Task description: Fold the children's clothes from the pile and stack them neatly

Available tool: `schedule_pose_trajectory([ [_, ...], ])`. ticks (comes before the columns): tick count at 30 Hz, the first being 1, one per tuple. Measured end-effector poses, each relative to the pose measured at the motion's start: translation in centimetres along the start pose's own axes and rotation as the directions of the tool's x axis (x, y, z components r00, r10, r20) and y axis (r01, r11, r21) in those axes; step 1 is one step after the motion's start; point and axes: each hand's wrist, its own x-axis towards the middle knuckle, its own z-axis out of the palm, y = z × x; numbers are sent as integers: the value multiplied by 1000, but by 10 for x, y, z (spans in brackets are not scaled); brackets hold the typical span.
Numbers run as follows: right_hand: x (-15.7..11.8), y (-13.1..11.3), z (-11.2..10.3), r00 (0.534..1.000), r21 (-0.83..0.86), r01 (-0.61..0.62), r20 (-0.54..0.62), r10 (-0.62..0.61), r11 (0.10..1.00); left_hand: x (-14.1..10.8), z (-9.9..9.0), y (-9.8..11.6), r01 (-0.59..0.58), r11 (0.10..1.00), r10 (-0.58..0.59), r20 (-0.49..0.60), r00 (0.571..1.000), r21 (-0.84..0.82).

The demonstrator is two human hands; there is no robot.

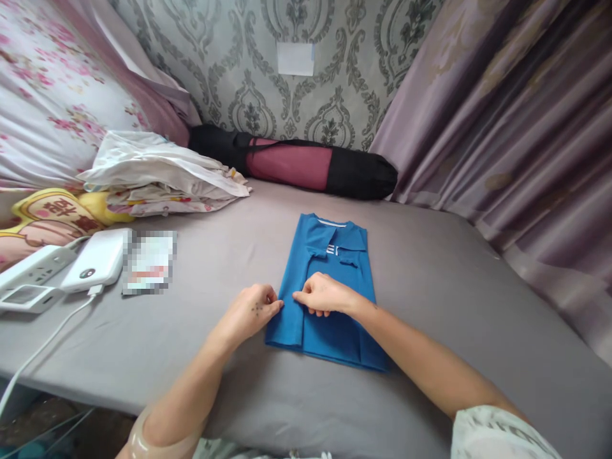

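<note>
A blue shirt [335,325] lies on the grey sheet with its sides and sleeves folded inward, the collar away from me and part of a white print showing between the flaps. At its left edge, my left hand [258,309] has thumb and fingers pinched at the cloth. My right hand [322,294] rests over the left folded flap, its fingers curled and closed, with thumb and forefinger at the fabric. How much cloth either hand grips is hard to make out.
A black and red long bag [289,164] lies along the wall. Folded white fabric [157,172], a yellow cushion [62,210], a white power bank [98,258], a power strip [38,271] and a blurred packet [149,261] are at the left. Purple curtains hang at the right.
</note>
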Motion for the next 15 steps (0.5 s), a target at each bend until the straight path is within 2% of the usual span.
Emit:
schedule_pose_trajectory([
  [6,-6,-6,15,996,113,-55,80,46,992,4,-5,-9,32,998,-31,10,999,-58],
  [10,-11,-10,14,990,98,-75,127,62,992,5,-7,-15,14,998,-15,-20,1000,-60],
  [12,-16,-12,10,980,69,-102,176,89,992,5,-8,-13,-22,998,18,-68,998,-66],
  [15,-24,-16,7,956,90,-141,273,111,986,4,-5,-6,-157,985,147,-122,982,-78],
])
